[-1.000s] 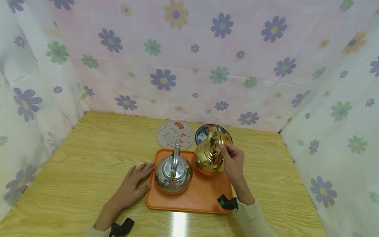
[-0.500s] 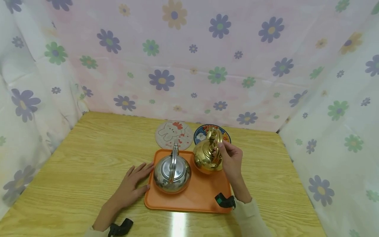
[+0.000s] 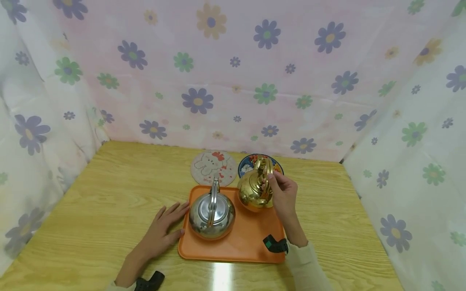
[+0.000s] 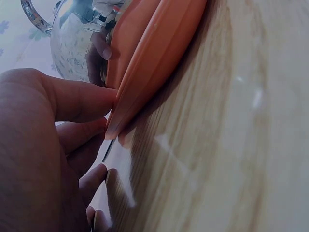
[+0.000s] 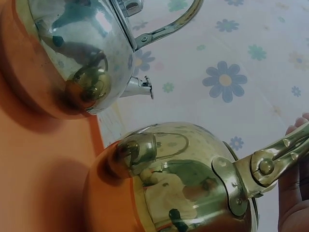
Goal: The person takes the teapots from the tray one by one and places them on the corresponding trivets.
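Observation:
My right hand (image 3: 285,197) grips the raised handle of a gold kettle (image 3: 251,190) at the back right corner of an orange tray (image 3: 251,246). The kettle overlaps the tray's far rim in the head view, and its body fills the lower part of the right wrist view. A silver kettle (image 3: 212,216) stands on the left side of the tray, its handle up and its spout pointing back. My left hand (image 3: 162,230) lies with fingers spread beside the tray's left edge. In the left wrist view its thumb (image 4: 91,101) touches the tray's rim.
Behind the tray, two round mats lie on the wooden table (image 3: 109,194): a pale rabbit mat (image 3: 209,167) and a dark blue patterned mat (image 3: 246,165), partly covered by the gold kettle. Flowered cloth (image 3: 233,81) hangs around the back and both sides.
The head view has shifted slightly. My right hand keeps its grip on the gold kettle, my left hand stays at the tray, and the silver kettle keeps its place.

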The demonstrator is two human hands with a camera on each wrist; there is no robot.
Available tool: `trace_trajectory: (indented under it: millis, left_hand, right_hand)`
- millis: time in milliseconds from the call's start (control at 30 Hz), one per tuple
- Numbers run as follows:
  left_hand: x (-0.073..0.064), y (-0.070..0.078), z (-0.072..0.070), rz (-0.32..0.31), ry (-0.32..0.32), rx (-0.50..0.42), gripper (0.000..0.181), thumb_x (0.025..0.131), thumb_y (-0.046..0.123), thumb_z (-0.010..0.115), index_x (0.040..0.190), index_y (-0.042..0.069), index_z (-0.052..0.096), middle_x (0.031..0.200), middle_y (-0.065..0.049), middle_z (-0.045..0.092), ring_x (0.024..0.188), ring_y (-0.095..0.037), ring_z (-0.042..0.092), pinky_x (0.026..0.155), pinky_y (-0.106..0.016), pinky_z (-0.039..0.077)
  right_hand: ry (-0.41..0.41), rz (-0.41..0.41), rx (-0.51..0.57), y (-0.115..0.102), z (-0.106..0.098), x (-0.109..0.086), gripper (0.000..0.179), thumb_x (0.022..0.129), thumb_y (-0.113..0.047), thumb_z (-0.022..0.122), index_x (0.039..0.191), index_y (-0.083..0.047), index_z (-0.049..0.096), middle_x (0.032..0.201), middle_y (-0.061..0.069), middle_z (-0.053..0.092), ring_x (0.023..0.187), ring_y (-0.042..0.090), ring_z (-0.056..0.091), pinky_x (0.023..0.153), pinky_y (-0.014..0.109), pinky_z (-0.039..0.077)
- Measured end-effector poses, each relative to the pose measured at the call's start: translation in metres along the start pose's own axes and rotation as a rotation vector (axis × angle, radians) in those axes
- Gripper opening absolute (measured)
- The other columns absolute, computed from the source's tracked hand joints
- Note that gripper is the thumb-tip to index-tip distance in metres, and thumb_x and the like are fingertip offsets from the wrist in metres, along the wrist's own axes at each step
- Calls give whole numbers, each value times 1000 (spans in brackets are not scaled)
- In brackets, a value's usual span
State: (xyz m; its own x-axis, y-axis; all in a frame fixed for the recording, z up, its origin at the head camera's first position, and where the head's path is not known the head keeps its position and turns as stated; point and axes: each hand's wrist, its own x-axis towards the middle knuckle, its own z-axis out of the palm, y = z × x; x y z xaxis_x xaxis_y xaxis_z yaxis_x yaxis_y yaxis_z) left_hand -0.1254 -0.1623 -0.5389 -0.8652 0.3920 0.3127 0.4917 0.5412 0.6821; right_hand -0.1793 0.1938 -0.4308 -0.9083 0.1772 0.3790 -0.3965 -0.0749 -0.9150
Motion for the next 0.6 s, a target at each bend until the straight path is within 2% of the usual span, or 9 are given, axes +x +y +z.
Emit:
trace_trajectory:
  millis: [167,333,600]
  left_hand:
    - [-1,0,1,4,10,-3,62,91,21,70,150,16,53,154,-12,50,144,-47,37,117,-67,10]
    - [-2,0,2,7,20,-3,62,90,19,70,150,16,54,154,-13,51,143,-47,38,117,-67,11]
    - [-1,2,1,-5,10,-15,62,90,20,70,150,19,54,155,-10,50,145,-46,37,115,-71,11]
  right_hand:
    - [17,3,-13,0,0,1,29,101,0,58,113,27,63,79,-8,74,70,4,69,66,18,56]
    - [10,0,-15,1,-1,2,29,101,-3,59,112,23,66,78,-4,74,67,8,69,60,18,54]
    - [25,-6,-2,3,-3,4,30,101,1,58,114,28,61,80,-7,74,71,4,69,66,17,55]
